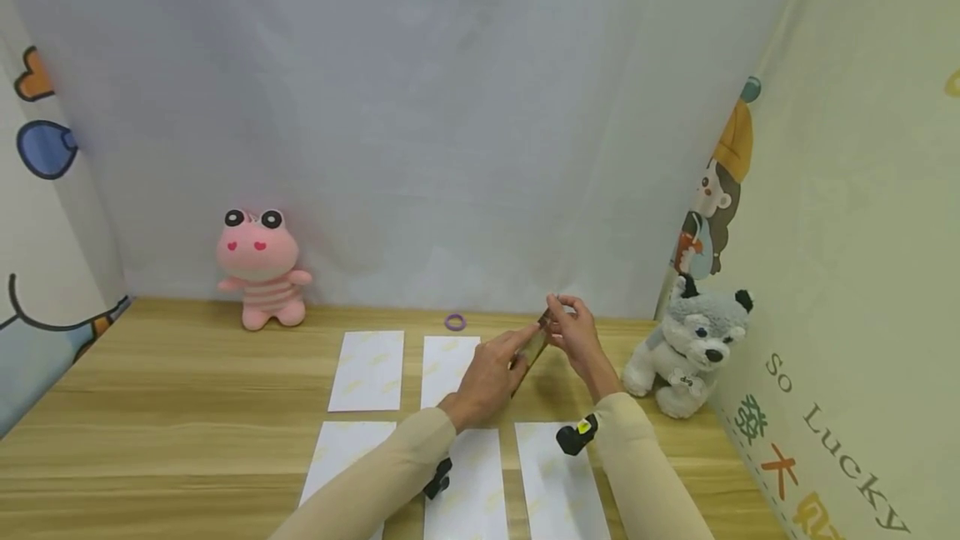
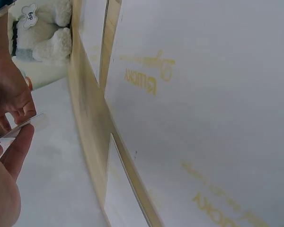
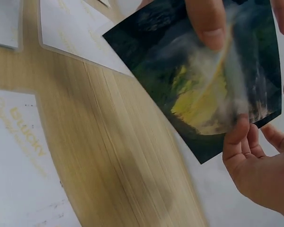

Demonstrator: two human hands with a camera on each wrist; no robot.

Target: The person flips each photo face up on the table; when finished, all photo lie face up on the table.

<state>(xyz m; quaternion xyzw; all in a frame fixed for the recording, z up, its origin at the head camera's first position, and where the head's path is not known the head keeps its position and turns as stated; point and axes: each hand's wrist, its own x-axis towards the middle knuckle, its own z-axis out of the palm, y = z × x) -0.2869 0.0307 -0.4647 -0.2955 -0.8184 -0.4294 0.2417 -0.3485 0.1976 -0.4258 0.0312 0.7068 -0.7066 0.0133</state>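
Note:
Over the back right of the table, a photo print (image 1: 532, 350) is held on edge between both hands. Its picture side, dark green with a yellow-green patch and a rainbow, faces the right wrist view, where the print (image 3: 156, 71) fills the upper right. My left hand (image 1: 486, 375) grips it from the near side, with the thumb (image 3: 209, 26) across the picture. At the opposite edge, my right hand (image 1: 576, 338) pinches the print between thumb and fingers. In the left wrist view the print (image 2: 21, 126) shows nearly edge-on between the two hands.
White sheets with faint yellow lettering lie in two rows, including a back-left sheet (image 1: 366, 372) and a front-right sheet (image 1: 558, 482). A purple ring (image 1: 455, 322) is near the back curtain. A pink plush toy (image 1: 262, 269) sits left, a grey-and-white plush dog (image 1: 690, 348) right.

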